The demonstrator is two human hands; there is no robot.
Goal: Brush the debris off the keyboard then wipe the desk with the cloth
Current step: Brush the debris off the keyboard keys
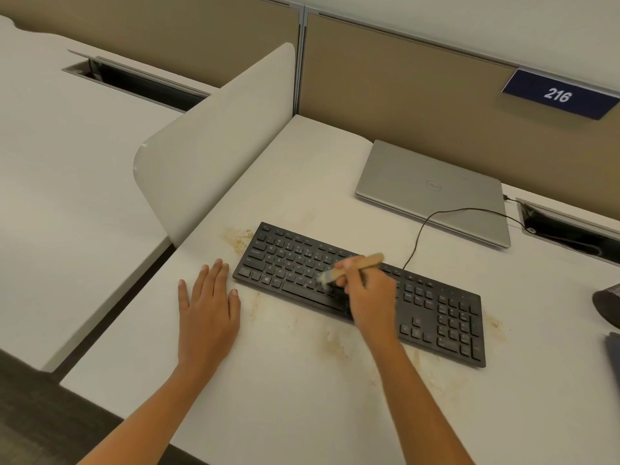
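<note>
- Sweeping the keyboard [453, 317], set slantwise on the desk [302, 414], with bristles down on its middle keys near the space bar.
- Clasping the brush [369, 260] in the right hand [367, 300], fingers curled round the wooden handle, which tilts up and back, likely to drag the bristles flat.
- Resting the left hand [208, 310] flat just left of the keyboard, fingers straight and grasping nothing, probably as a brace.
- Leaving tan debris [239, 237] off the keyboard's far left corner, along its near edge and past its right end: work for the cloth.
- Behind the keyboard, a closed laptop [432, 193] and a looping cable [432, 216], clear of the strokes.
- Far right of the keyboard, a dark thing [607, 305] at the frame edge; cannot tell whether cloth.
</note>
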